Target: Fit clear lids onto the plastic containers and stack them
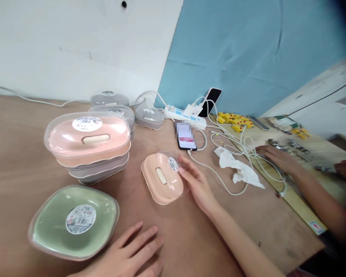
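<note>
A small pink plastic box point(158, 184) with a clear lid, a handle slot and a round label sits on the brown table. My right hand point(197, 184) is at its right edge, fingers stretched out along its side and touching the lid near the label. My left hand point(141, 250) lies open with spread fingers on the table, holding nothing. Just left of it is a green box point(54, 215) under a clear cover with a round label. Behind that stands a stack whose top is a larger pink box point(66, 142), with grey boxes point(103, 172) beneath.
More grey boxes point(148, 117) stand along the wall. A power strip point(198, 122), a plugged-in phone point(187, 143), a leaning phone point(212, 100), white cables and crumpled tissue point(239, 169) lie to the right. Another person's hand point(276, 156) is beside metal parts point(296, 146) and yellow pieces point(235, 120).
</note>
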The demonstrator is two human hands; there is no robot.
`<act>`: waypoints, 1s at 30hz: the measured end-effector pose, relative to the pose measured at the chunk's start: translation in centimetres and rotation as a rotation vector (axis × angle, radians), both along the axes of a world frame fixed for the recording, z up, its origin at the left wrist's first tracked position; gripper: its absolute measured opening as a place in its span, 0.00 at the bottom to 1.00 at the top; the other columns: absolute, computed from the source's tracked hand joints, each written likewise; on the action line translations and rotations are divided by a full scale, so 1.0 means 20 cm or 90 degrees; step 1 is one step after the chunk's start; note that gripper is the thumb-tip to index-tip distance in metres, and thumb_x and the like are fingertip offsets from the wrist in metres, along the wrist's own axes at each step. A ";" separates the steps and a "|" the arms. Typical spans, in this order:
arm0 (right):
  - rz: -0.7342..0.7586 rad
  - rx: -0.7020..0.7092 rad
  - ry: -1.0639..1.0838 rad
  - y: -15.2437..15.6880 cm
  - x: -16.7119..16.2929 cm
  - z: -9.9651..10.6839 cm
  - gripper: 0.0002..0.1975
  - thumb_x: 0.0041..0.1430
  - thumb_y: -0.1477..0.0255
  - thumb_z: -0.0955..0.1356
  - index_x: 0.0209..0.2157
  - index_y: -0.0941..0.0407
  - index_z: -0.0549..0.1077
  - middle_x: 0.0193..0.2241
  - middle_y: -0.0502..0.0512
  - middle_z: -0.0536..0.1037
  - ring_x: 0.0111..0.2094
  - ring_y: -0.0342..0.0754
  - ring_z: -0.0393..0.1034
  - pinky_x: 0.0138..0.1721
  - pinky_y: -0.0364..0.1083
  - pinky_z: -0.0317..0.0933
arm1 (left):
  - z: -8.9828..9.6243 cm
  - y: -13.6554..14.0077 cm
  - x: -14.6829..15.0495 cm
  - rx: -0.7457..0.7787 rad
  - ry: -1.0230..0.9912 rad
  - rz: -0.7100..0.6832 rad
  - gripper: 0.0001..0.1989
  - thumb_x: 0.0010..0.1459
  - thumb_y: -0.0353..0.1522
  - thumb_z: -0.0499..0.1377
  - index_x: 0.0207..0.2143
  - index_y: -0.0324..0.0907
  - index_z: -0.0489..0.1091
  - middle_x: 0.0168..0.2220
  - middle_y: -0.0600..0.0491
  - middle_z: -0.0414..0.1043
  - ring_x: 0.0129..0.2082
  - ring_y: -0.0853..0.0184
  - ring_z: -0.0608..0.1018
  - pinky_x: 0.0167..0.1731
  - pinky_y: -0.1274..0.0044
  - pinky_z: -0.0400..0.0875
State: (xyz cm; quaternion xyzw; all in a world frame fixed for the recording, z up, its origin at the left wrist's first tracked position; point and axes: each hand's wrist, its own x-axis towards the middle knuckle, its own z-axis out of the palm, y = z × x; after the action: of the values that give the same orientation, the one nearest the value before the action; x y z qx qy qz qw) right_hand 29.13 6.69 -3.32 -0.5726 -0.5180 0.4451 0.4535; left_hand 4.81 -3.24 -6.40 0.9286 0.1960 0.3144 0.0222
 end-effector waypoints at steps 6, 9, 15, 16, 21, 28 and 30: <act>0.077 0.111 -0.132 -0.05 -0.03 -0.01 0.24 0.65 0.57 0.63 0.59 0.49 0.65 0.62 0.58 0.64 0.64 0.53 0.58 0.63 0.58 0.54 | -0.01 0.00 0.00 -0.001 -0.008 -0.005 0.06 0.64 0.35 0.58 0.41 0.45 0.73 0.48 0.56 0.76 0.55 0.63 0.70 0.67 0.66 0.39; 0.126 0.172 -0.231 -0.09 -0.04 0.00 0.26 0.65 0.57 0.63 0.62 0.50 0.60 0.64 0.60 0.59 0.67 0.55 0.50 0.64 0.59 0.51 | -0.01 0.00 0.00 -0.013 0.001 -0.002 0.06 0.64 0.35 0.59 0.41 0.45 0.73 0.49 0.56 0.76 0.56 0.64 0.69 0.67 0.67 0.40; 0.218 0.259 -0.405 -0.14 -0.06 0.02 0.36 0.58 0.59 0.69 0.64 0.50 0.54 0.67 0.64 0.48 0.68 0.61 0.44 0.62 0.61 0.54 | -0.01 0.00 0.00 -0.011 -0.004 0.008 0.06 0.63 0.36 0.60 0.41 0.45 0.73 0.49 0.57 0.76 0.56 0.64 0.69 0.67 0.67 0.39; 0.227 0.276 -0.426 -0.14 -0.07 0.03 0.37 0.57 0.59 0.70 0.64 0.50 0.55 0.66 0.65 0.47 0.68 0.61 0.45 0.61 0.62 0.55 | -0.01 0.00 0.00 -0.013 -0.001 0.009 0.06 0.63 0.36 0.60 0.41 0.45 0.73 0.49 0.57 0.76 0.56 0.64 0.69 0.67 0.67 0.39; 0.243 0.356 -0.493 -0.14 -0.09 0.04 0.32 0.58 0.63 0.70 0.61 0.54 0.60 0.64 0.67 0.53 0.65 0.61 0.51 0.60 0.61 0.56 | 0.00 0.00 0.00 -0.016 0.012 0.009 0.06 0.64 0.36 0.59 0.41 0.46 0.73 0.49 0.57 0.76 0.56 0.64 0.69 0.67 0.67 0.40; 0.251 0.444 -0.485 -0.11 -0.09 0.01 0.30 0.57 0.63 0.70 0.59 0.58 0.64 0.62 0.68 0.58 0.63 0.64 0.54 0.60 0.63 0.56 | 0.01 0.00 0.01 -0.018 -0.013 0.022 0.07 0.64 0.37 0.58 0.40 0.45 0.74 0.46 0.59 0.78 0.53 0.67 0.72 0.68 0.70 0.40; 0.259 0.477 -0.502 -0.11 -0.08 0.01 0.30 0.57 0.63 0.71 0.58 0.58 0.65 0.62 0.69 0.58 0.64 0.65 0.52 0.59 0.65 0.55 | 0.01 0.01 0.02 -0.014 -0.013 0.022 0.06 0.64 0.36 0.59 0.40 0.46 0.74 0.46 0.59 0.78 0.52 0.67 0.72 0.68 0.69 0.40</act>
State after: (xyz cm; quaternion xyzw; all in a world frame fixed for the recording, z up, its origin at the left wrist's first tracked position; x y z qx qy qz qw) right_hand 27.49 4.56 -3.08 -0.3843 -0.8697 0.0626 0.3034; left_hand 5.12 -3.13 -6.15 0.9214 0.2156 0.3221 0.0292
